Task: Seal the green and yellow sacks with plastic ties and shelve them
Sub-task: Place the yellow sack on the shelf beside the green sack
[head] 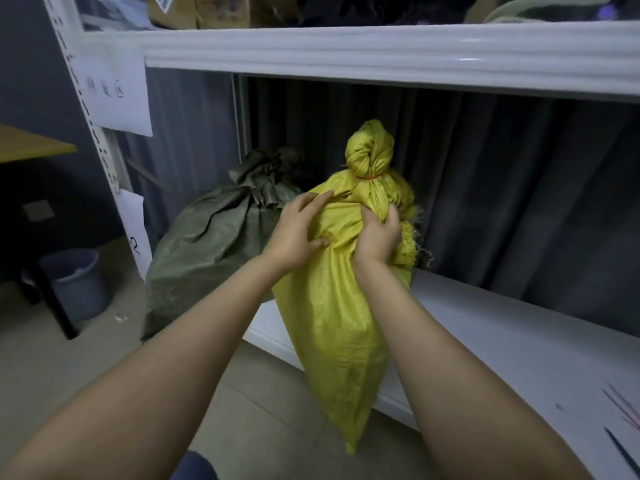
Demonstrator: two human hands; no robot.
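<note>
1. The right hand (379, 237) has its fingers curled into a bunched fold of a yellow woven-plastic sack (332, 323), just below the neck, and grips the cloth.
2. The left hand (298, 233) lies spread on the sack's left shoulder, fingers nearly straight and thumb pressed in. It steadies more than it grips.
3. The sack's neck is twisted into a knob and cinched by a thin red plastic tie (363, 177), so sealing looks done here.
4. The sack tilts across the front edge of a white metal shelf (502, 327), with its top over the shelf and its bottom corner hanging below the edge, above the floor. Whether it rests on the edge I cannot tell.
5. It looks soft and slack. The slick weave may slide under a flat palm, so the bunched neck plus 1 hand under the belly seem the safest holds.
6. A dull green woven-plastic sack (207, 244) sits on the shelf just beside it, to the left. Its mouth is gathered, but no tie is visible.
7. Thin red spare ties (623, 407) lie well apart, at the shelf's right end.
</note>
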